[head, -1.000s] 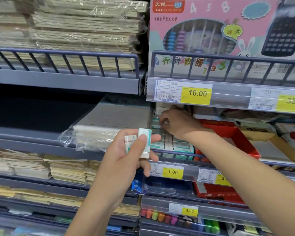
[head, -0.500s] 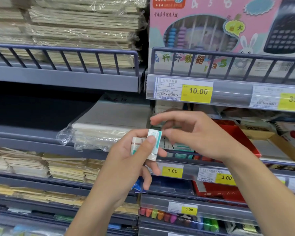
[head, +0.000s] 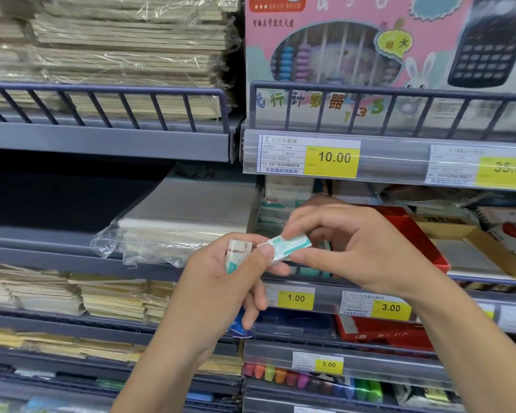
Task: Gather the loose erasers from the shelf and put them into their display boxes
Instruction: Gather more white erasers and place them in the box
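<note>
Midway before the shelf (head: 167, 265), the right hand (head: 358, 251) pinches a small wrapped eraser (head: 289, 247) by its end while the left hand (head: 221, 281) grips a second eraser (head: 239, 253); light, firm and slick-sleeved, each looks best held across its long sides
</note>
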Action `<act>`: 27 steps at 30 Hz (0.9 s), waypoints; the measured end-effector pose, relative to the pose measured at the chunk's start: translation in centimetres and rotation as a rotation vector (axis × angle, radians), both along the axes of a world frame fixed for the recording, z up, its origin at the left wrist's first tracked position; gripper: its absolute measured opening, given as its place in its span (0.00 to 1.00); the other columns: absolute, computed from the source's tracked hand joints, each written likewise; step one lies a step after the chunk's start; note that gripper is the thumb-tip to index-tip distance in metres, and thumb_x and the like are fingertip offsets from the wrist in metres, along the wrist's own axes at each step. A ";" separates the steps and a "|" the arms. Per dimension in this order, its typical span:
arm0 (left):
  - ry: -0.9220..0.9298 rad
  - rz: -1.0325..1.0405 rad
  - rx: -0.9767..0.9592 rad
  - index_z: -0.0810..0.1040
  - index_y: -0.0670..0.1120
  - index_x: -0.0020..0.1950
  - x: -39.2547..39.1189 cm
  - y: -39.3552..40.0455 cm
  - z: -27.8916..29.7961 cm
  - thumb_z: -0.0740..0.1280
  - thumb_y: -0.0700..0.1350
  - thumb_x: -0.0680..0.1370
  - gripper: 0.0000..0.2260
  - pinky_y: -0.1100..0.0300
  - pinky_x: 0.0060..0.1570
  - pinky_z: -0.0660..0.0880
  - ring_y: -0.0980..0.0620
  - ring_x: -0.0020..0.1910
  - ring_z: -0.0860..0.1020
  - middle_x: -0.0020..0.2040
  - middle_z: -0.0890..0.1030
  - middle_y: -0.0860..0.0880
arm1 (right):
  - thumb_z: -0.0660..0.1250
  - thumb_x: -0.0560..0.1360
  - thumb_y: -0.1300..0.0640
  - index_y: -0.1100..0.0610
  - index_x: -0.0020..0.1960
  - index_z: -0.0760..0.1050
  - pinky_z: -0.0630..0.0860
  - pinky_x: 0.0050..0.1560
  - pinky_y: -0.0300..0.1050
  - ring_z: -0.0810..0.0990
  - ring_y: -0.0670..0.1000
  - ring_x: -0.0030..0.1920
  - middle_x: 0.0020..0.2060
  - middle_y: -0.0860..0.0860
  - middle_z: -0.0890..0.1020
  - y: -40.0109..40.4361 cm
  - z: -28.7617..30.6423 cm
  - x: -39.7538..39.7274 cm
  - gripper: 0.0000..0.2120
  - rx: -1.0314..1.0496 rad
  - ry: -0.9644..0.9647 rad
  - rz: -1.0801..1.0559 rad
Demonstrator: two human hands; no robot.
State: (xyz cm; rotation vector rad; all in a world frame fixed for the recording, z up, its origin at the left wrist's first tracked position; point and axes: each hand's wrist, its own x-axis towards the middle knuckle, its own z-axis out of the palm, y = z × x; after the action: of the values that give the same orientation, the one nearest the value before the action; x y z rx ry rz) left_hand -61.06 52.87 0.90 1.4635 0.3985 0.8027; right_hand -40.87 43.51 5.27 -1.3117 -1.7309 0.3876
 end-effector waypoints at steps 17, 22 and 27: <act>0.101 0.059 -0.008 0.69 0.58 0.52 0.5 0.6 -0.4 0.60 0.47 0.75 0.08 0.64 0.25 0.66 0.54 0.27 0.67 0.44 0.86 0.48 | 0.71 0.74 0.52 0.43 0.52 0.80 0.63 0.33 0.32 0.72 0.39 0.37 0.36 0.34 0.72 5.5 -0.1 5.3 0.07 -0.331 -0.432 -0.720; 0.054 0.040 0.040 0.80 0.56 0.49 0.2 0.7 -0.3 0.67 0.50 0.79 0.02 0.61 0.28 0.73 0.46 0.28 0.73 0.46 0.87 0.45 | 0.71 0.74 0.53 0.48 0.52 0.82 0.64 0.45 0.35 0.75 0.45 0.47 0.43 0.41 0.76 7.0 -0.8 5.5 0.07 -0.326 -0.518 -0.699; 0.058 0.020 0.044 0.84 0.56 0.51 -0.1 0.7 -0.1 0.69 0.47 0.82 0.05 0.60 0.36 0.80 0.44 0.29 0.82 0.35 0.83 0.43 | 0.71 0.74 0.54 0.45 0.50 0.82 0.63 0.47 0.34 0.72 0.43 0.47 0.44 0.39 0.74 7.5 -0.7 5.5 0.06 -0.327 -0.560 -0.683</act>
State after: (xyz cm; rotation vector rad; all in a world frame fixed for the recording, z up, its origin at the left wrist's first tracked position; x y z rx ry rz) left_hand -61.19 53.54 0.78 1.5281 0.4421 0.7904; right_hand -35.36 51.01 4.62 -2.3069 -1.5436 -0.1171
